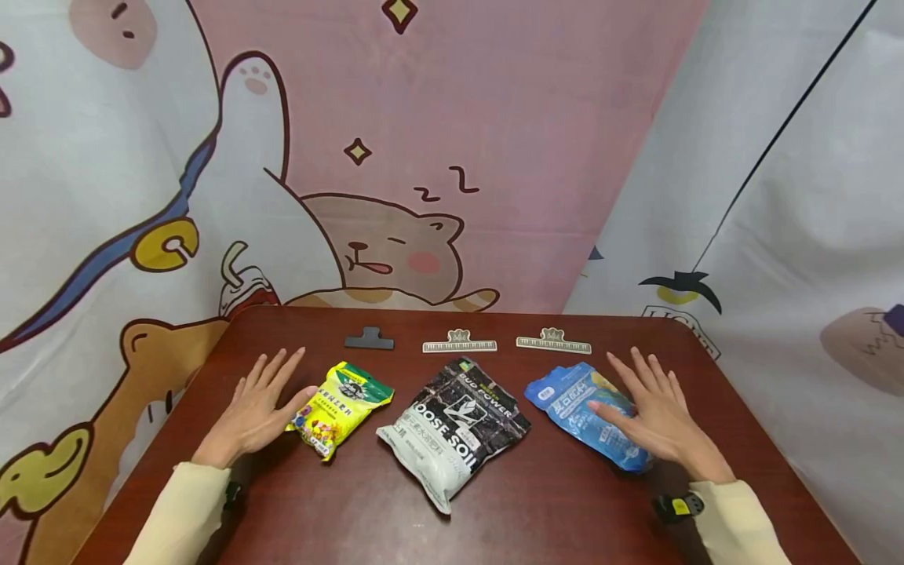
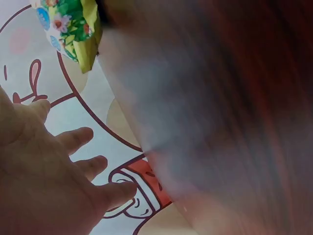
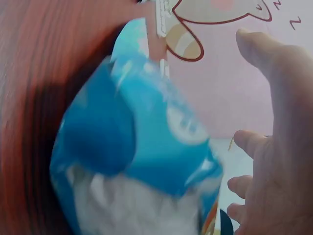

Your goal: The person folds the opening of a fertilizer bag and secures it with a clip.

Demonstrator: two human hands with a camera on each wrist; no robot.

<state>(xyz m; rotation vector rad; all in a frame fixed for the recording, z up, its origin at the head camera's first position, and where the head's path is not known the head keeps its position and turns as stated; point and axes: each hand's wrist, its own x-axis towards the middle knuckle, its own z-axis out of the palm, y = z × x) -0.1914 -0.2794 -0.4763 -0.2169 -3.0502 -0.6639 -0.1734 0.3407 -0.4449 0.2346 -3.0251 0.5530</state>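
One black-and-white plastic soil bag [image 1: 459, 428] lies on reddish-brown tabletop [image 1: 537, 510] | left of bag: yellow-and-green plastic packet [image 1: 342, 408], spread left hand [image 1: 256, 412] near it | right of bag: blue plastic pouch [image 1: 575, 412], spread right hand [image 1: 660, 420] near it

A reddish-brown wooden table [image 1: 537, 526] with rounded far corners stands before a pink cloth backdrop [image 1: 530, 118] printed with a sleeping brown cartoon animal [image 1: 402, 247] and a yellow round bell [image 1: 165, 245] on a blue band. Along the table's far edge, spaced apart, lie a flat dark-grey clip [image 1: 369, 340] and two silver keyboard-patterned clips [image 1: 460, 343]. Nearer, a plump black-and-white printed bag [image 1: 459, 431] lies aslant, lettered "BUD POWER". White cloth [image 1: 798, 196] hangs at the right.
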